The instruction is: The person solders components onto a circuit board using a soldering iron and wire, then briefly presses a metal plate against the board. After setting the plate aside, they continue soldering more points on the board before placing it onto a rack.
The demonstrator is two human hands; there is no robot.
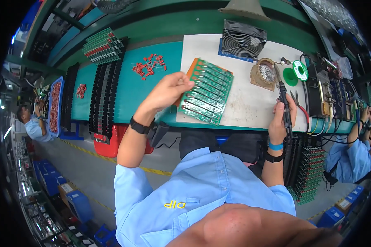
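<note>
**On the bench (129, 107), a panel of green circuit boards (208, 92) lay between left hand (169, 90) and right hand (285, 117)**

On the pale sheet (239, 113) covering part of the bench, the panel rested at a slant, with an orange piece (191, 68) showing along its upper left edge. The left hand was at the panel's left side, its fingers drawn close together; whether they gripped the edge or something small could not be told. The right hand's fingers were wrapped around the black handle of a soldering iron (283, 98), well apart from the panel. The iron pointed away from the person, its far end beside a round tin (257, 76) of silvery bits; contact between the two could not be made out.

Beyond the panel stood a black fan (244, 39). To the right of the tin were a green and white spool (300, 70) and a red-handled tool (303, 110). Left of the panel, loose red components (150, 66) lay scattered on the teal surface, near a black rack (107, 90). Farther left was a blue tray (61, 88) filled with red parts.
</note>
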